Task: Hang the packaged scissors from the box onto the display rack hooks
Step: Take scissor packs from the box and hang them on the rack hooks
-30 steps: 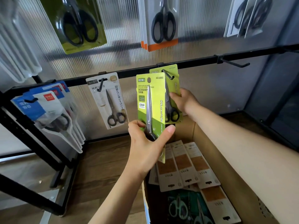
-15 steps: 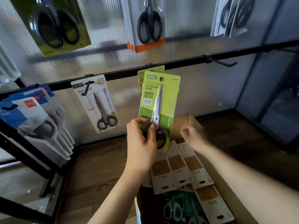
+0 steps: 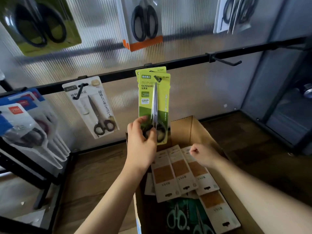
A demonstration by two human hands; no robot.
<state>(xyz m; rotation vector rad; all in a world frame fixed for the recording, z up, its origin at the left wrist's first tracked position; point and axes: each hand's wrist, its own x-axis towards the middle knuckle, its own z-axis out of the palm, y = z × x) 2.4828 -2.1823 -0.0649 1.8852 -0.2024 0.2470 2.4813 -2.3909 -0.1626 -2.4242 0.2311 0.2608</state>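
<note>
Green scissors pack [image 3: 152, 105], black handles; brown cardboard box [image 3: 189, 130]; black rail [image 3: 185, 62]; white-tan cards [image 3: 179, 169].

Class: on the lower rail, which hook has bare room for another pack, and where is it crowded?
The empty hook right of the green scissors pack is bare. Crowded: the blue-and-white packs at far left.

You're at a retail shop display: black rail [image 3: 185, 62] with peg hooks [image 3: 226, 61] on a ribbed translucent back panel [image 3: 104, 53], carded scissors packs [image 3: 154, 105] hanging in rows, and a stock carton [image 3: 190, 130] of more packs on the wood shelf [image 3: 94, 174] below.
</note>
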